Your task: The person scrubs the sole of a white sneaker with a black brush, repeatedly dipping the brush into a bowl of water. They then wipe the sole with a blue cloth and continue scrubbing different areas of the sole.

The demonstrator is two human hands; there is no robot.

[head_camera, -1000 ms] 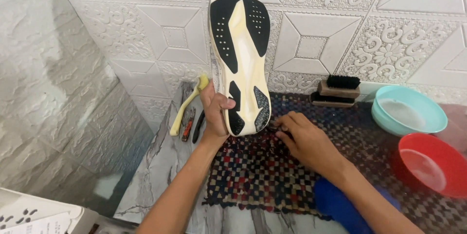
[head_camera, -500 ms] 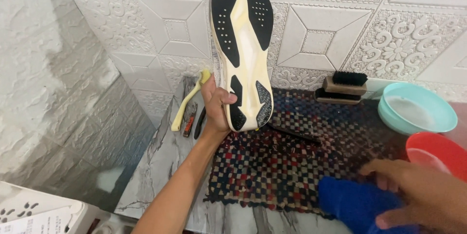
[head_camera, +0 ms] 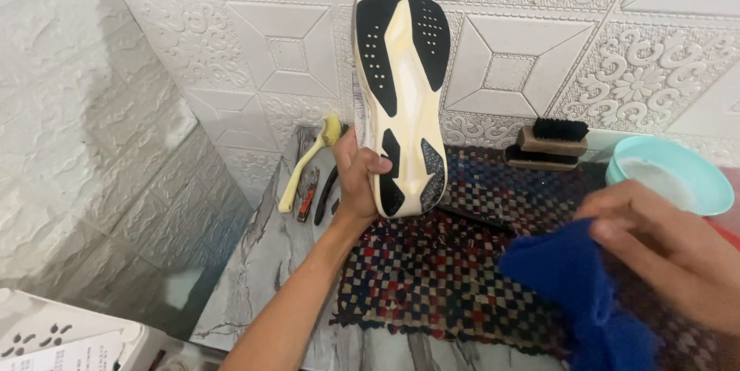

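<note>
Sneaker (head_camera: 402, 94) upright above the woven mat (head_camera: 432, 278), sole toward me, long axis vertical, heel clasped in my left hand (head_camera: 356, 178); my right hand (head_camera: 663, 251), clutching a blue cloth (head_camera: 574, 286), sits lower right, well apart.

One shoe (head_camera: 401, 94), two brushes (head_camera: 549, 144), one cloth (head_camera: 570, 278).

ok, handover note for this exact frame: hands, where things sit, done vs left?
Left hand: grip shut on the shoe at its heel, sole facing the camera, toe up.
Right hand: grip on the blue cloth, lifted over the checked mat, not touching the shoe.
Brushes and the teal bowl sit at the back right; the yellow brush lies left of the shoe.
Done: shoe raised, cloth in hand. Left: cloth has not met the sole.
</note>
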